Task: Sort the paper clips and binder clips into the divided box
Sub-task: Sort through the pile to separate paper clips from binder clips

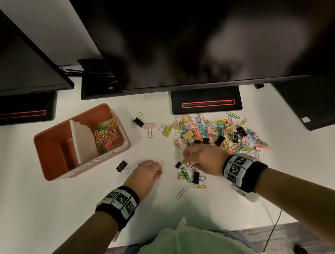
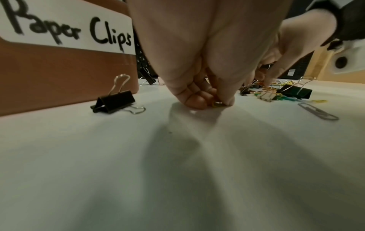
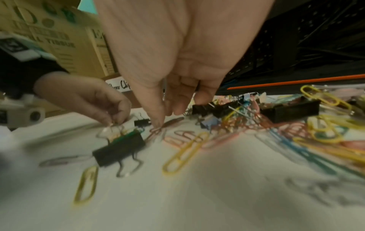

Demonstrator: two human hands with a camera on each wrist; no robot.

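A terracotta divided box (image 1: 45,137) stands at the left; its right compartment holds coloured paper clips (image 1: 105,135), and a "Paper Clips" label (image 2: 69,29) is on its front. A mixed pile of clips (image 1: 214,132) lies at the right. My left hand (image 1: 148,170) is curled, its fingertips (image 2: 227,100) pinching a paper clip (image 2: 217,103) down on the table. My right hand (image 1: 201,158) hovers over a small cluster; a wire clip (image 3: 164,92) sits inside its curled fingers while one fingertip (image 3: 158,121) touches a red paper clip (image 3: 156,130).
A black binder clip (image 1: 122,166) lies beside the box's front; a black one (image 1: 138,121) and a pink one (image 1: 149,126) lie behind. Another black binder clip (image 1: 195,177) and a silver paper clip (image 1: 182,192) sit near my right wrist. Monitor stands (image 1: 206,100) line the back.
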